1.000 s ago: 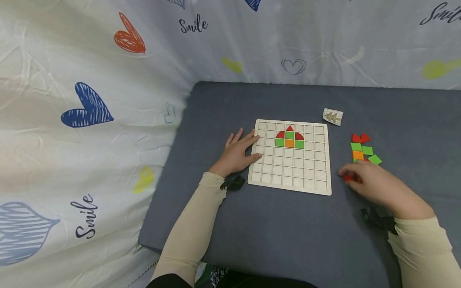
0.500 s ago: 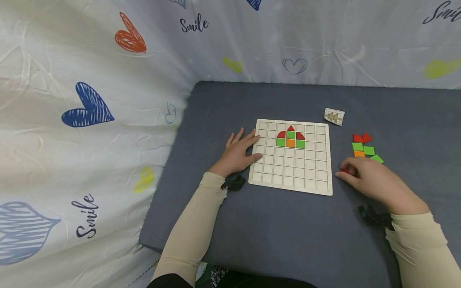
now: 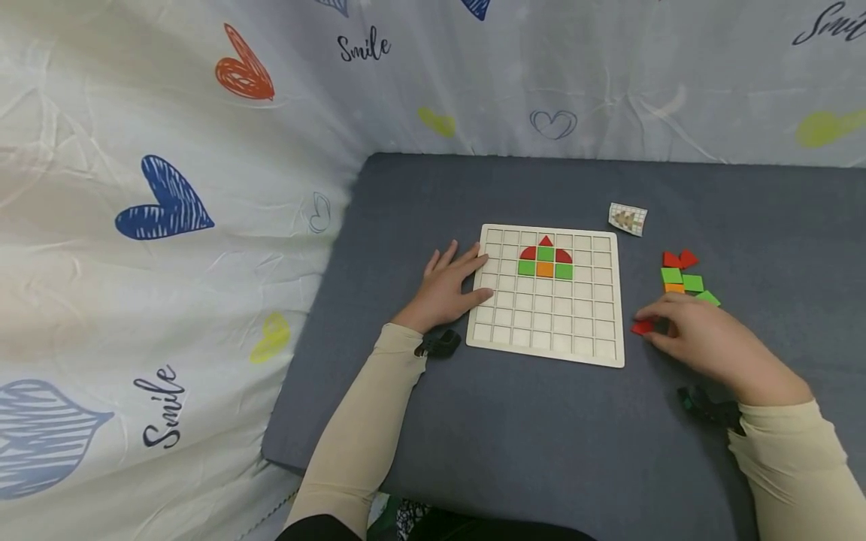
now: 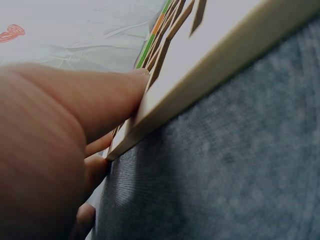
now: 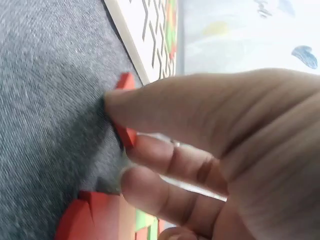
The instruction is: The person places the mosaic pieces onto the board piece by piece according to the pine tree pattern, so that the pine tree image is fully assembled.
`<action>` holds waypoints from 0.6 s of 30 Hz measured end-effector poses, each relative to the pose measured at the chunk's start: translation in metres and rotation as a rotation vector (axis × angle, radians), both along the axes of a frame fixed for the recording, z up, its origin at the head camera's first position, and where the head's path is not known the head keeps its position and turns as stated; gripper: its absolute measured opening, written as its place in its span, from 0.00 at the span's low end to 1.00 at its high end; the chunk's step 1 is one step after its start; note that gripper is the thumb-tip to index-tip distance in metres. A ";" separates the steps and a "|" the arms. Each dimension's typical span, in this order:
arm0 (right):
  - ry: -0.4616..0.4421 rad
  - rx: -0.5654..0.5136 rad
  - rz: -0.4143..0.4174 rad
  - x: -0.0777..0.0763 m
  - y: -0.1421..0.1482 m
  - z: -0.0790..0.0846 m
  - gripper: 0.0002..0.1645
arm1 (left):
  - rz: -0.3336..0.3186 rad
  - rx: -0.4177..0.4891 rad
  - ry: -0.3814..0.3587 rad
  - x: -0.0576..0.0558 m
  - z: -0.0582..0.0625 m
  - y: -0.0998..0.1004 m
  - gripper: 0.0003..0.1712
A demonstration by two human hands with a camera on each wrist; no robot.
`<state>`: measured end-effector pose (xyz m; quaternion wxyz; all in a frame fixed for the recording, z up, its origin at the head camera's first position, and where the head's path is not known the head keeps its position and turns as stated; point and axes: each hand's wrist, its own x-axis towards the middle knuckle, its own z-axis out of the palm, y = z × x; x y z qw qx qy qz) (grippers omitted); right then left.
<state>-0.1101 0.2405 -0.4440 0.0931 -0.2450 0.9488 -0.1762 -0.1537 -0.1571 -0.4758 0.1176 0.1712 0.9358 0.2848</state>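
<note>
A pale gridded board (image 3: pixel 541 315) lies on the grey tabletop, with red, green and orange tiles forming a small figure near its top. My left hand (image 3: pixel 443 289) rests at the board's left edge, fingers spread, the thumb (image 4: pixel 110 92) on its rim in the left wrist view. Right of the board, my right hand (image 3: pixel 704 338) pinches a small flat red tile (image 3: pixel 641 327) between thumb and fingers, close over the cloth. In the right wrist view that red tile (image 5: pixel 125 135) stands tilted behind the thumb, partly hidden by it.
Beside the right hand lie loose tiles: red ones (image 3: pixel 688 259), green ones (image 3: pixel 671 276) and an orange one (image 3: pixel 673 288), some hidden under the hand. A small printed card (image 3: pixel 628 219) sits beyond the board's upper right corner. A patterned curtain (image 3: pixel 473 98) hangs behind the table.
My right hand has shifted slightly, and the red tile in its fingers now sits farther left and shows more. The left hand and board have stayed in place.
</note>
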 end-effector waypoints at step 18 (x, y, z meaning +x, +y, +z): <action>0.025 0.048 -0.086 -0.013 -0.010 0.003 0.16 | 0.002 -0.012 0.002 0.000 0.001 0.001 0.41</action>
